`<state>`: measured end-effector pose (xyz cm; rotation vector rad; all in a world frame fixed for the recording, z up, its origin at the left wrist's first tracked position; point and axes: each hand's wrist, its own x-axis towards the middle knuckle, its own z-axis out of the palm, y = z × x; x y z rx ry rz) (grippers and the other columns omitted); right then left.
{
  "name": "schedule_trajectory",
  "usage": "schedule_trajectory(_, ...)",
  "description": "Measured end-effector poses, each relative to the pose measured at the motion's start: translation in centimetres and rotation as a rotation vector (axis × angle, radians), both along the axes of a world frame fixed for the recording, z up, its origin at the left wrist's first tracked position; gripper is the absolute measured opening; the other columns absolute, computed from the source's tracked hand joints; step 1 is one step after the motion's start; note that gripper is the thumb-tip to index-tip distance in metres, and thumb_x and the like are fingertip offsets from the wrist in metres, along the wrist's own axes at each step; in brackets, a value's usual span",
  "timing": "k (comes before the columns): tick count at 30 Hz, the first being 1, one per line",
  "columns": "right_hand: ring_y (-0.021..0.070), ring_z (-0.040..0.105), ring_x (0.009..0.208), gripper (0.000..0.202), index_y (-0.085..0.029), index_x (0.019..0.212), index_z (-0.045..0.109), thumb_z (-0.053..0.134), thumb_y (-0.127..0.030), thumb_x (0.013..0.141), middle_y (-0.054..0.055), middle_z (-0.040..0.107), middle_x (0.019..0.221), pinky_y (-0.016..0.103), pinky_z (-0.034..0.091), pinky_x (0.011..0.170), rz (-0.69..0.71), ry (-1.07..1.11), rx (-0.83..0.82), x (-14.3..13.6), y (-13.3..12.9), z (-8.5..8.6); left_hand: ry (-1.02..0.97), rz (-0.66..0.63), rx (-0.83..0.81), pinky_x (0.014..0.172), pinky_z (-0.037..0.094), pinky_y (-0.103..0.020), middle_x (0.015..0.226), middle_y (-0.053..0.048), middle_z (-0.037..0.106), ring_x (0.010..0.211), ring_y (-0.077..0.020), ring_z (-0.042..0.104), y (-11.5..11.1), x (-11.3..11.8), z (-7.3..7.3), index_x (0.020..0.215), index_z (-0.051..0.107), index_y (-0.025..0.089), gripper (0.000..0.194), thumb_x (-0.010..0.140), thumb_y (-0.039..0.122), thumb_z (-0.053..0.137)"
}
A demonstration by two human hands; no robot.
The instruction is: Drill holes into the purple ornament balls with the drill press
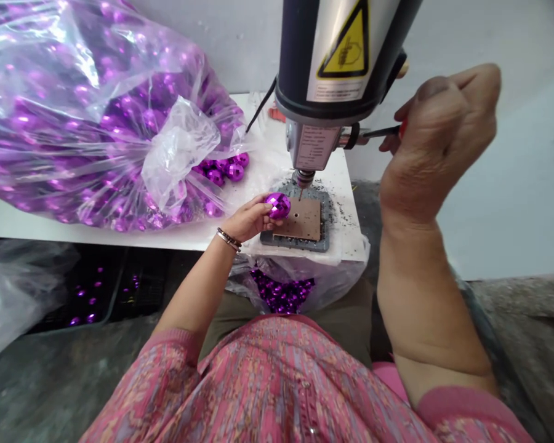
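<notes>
Fingertips and thumb of the left hand [252, 216] pinch 1 purple faceted ball [277, 206] above the left part of a brown board [305, 227]; whether ball and board touch, I cannot tell. The right hand [443, 132] is closed around the end of the feed lever [378, 131] on a drill press [313, 144]. Its drill bit [300, 194] points down just right of the ball, apart from it. The board, with 1 small hole showing, lies on a gray base plate [325, 234], dark shavings [339, 212] scattered around it on the white table [337, 163]. To the left, 1 large clear plastic bag [180, 132] bulges with purple balls. More purple pieces [284, 294] gather in plastic at the person's lap, below the table edge. A yellow warning label [348, 46] marks the drill press above.
</notes>
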<state>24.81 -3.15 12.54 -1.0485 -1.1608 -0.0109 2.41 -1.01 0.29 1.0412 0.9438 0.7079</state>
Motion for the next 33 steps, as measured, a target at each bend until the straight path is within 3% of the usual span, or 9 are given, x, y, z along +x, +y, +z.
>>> schedule_trajectory(4,0.0006,0.034,0.056,0.02,-0.02,0.077,0.032,0.036,-0.03,0.093,-0.004,0.033,0.068,0.019,0.033,0.056,0.024,0.005,0.019,0.0,0.2,-0.1,0.021,0.066,-0.029,0.063,0.05,-0.023,0.092,-0.005,0.071,0.072,-0.012,0.07,-0.1,0.9,-0.3,0.137,0.053,0.021,0.049,0.089,0.031,0.061)
schedule_trajectory(9,0.0004,0.035,0.057,0.019,-0.02,0.079,0.031,0.036,-0.031,0.094,-0.004,0.036,0.071,0.019,0.038,0.06,0.031,0.012,0.014,-0.2,0.1,0.0,0.227,0.012,0.126,0.054,0.042,-0.019,0.1,-0.005,0.071,0.064,-0.0083,0.066,-0.1,2.3,-0.1,0.14,0.052,0.019,0.055,0.088,0.027,0.069)
schedule_trajectory(15,0.0019,0.036,0.058,0.02,-0.02,0.079,0.031,0.037,-0.031,0.094,-0.002,0.037,0.071,0.02,0.043,0.063,0.043,0.003,0.005,-0.2,-0.1,0.1,0.334,-0.03,0.257,0.049,0.039,-0.019,0.096,-0.003,0.069,0.059,-0.0077,0.063,0.5,3.5,-0.4,0.141,0.05,0.016,0.06,0.086,0.025,0.072)
schedule_trajectory(21,0.0011,0.038,0.061,0.021,-0.02,0.078,0.031,0.037,-0.035,0.092,-0.002,0.038,0.073,0.019,0.046,0.069,0.056,-0.002,0.042,-0.2,0.0,0.0,0.457,-0.104,0.328,0.06,0.049,-0.02,0.095,-0.001,0.071,0.062,-0.0083,0.063,0.4,4.0,0.1,0.143,0.051,0.02,0.06,0.087,0.027,0.069)
schedule_trajectory(24,0.0007,0.039,0.063,0.023,-0.02,0.079,0.03,0.036,-0.036,0.093,-0.002,0.038,0.073,0.02,0.049,0.074,0.07,-0.021,0.038,-0.1,0.0,0.0,0.569,-0.105,0.416,0.073,0.054,-0.024,0.103,-0.003,0.074,0.071,-0.0102,0.065,0.3,4.4,0.5,0.141,0.058,0.019,0.061,0.083,0.028,0.073)
schedule_trajectory(28,0.0017,0.039,0.065,0.022,-0.022,0.079,0.027,0.038,-0.035,0.093,-0.003,0.033,0.072,0.022,0.049,0.079,0.068,-0.056,0.045,-0.1,-0.1,0.2,0.641,-0.08,0.498,0.095,0.053,-0.028,0.122,-0.006,0.074,0.096,-0.0161,0.067,0.6,4.8,0.5,0.14,0.064,0.017,0.066,0.076,0.027,0.079)
schedule_trajectory(33,0.0009,0.031,0.058,0.017,-0.022,0.078,0.027,0.035,-0.026,0.092,-0.005,0.029,0.068,0.021,0.042,0.076,0.058,-0.102,0.009,-0.2,-1.1,-0.3,0.695,-0.061,0.501,0.1,0.051,-0.03,0.125,-0.007,0.075,0.101,-0.0178,0.066,0.7,4.9,0.3,0.145,0.061,0.015,0.073,0.076,0.026,0.08)
